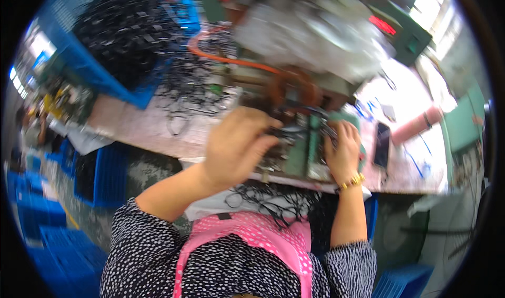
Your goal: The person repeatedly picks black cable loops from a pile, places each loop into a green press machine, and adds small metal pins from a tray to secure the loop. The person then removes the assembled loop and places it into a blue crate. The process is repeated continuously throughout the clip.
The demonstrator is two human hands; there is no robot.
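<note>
My left hand is curled over the front of a small green bench machine, its fingers pinching a thin black strap piece at the machine's middle. On the machine's right side my right hand presses down with fingers bent, touching the same dark strap parts; a gold bracelet circles that wrist. What the fingertips hold is blurred. A heap of loose black straps lies in my lap below the bench edge.
A blue crate heaped with black straps stands at the back left, with more straps spilled on the bench. A clear plastic bag covers equipment behind. A dark phone and pink roll lie right. Blue crates crowd the floor.
</note>
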